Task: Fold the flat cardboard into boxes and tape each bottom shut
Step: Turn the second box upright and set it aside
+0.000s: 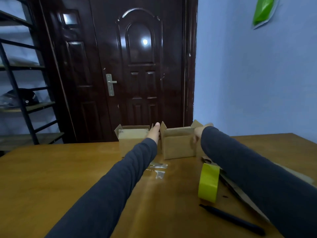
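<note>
Matt brown cardboard boxes [178, 146], glossy yellow-green tape roll [208, 182], polished wooden table [51, 177], shiny dark lacquered door [140, 66], metal handle [110, 85].

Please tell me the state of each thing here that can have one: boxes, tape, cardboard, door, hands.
left box, folded up, top flaps open
right box, folded up, top flaps open
tape roll, standing on its edge
flat cardboard, lying unfolded
door, closed
left hand, fingers straight, between the boxes
right hand, at the right box, grip blurred
</note>
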